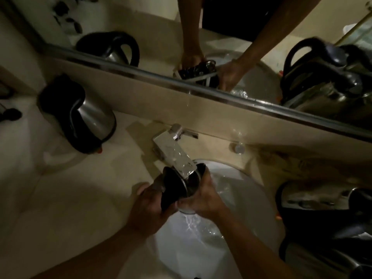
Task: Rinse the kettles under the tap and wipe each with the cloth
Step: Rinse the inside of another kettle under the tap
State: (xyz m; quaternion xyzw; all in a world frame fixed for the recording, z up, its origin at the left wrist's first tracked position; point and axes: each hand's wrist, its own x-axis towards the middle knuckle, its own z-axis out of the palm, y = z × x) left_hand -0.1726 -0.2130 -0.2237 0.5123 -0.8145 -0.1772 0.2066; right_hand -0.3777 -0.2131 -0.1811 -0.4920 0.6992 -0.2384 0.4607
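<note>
Head view: a kettle (181,188) with a black lid and steel body is held tilted over the white sink (251,190), directly below the spout of the chrome tap (175,152). Water runs down from the kettle into the basin.

The left hand (149,206) grips the kettle on its black handle side, fingers curled round it. The right hand (203,198) holds the steel body from the other side, fingers wrapped against the metal, wet from the water.

A second kettle (80,115), steel with a black handle and base, stands on the beige counter (60,198) to the left of the tap, well apart from the sink. A third kettle (322,200) stands at the right edge of the frame, beside the basin; it is dark and blurred, and its details cannot be told. A brownish cloth (302,164) lies on the counter behind it, near the wall.

A mirror (261,21) with a metal lower frame runs above the backsplash; it reflects both arms, the held kettle and the standing kettles. A small round fitting (237,148) sits on the counter to the right of the tap.
</note>
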